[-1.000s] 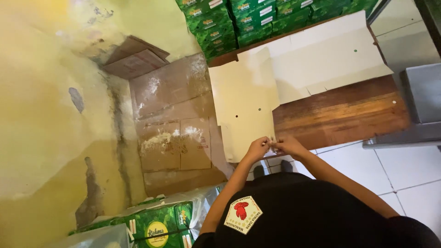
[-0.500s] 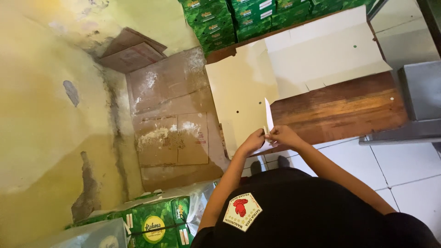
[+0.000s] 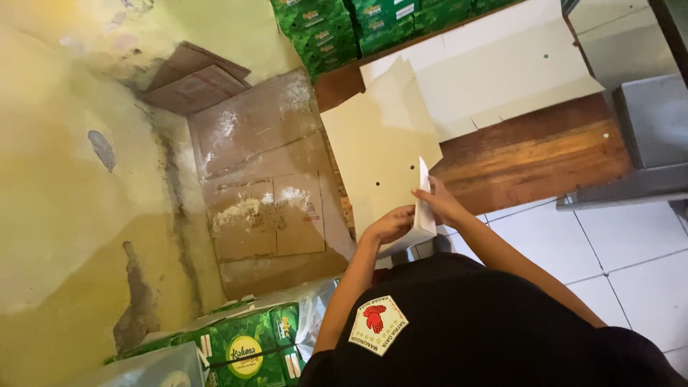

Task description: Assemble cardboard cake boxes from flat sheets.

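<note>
Both hands, left hand (image 3: 390, 223) and right hand (image 3: 441, 204), pinch a pale flat cardboard sheet's (image 3: 380, 143) near flap (image 3: 423, 211); the sheet's long axis runs away from them.

A flat sheet of pale cream cardboard (image 3: 376, 154) with small punched holes leans over the wooden bench; its near edge flap (image 3: 423, 208) is folded upright, a thin white strip standing tilted at the sheet's lower right corner
</note>
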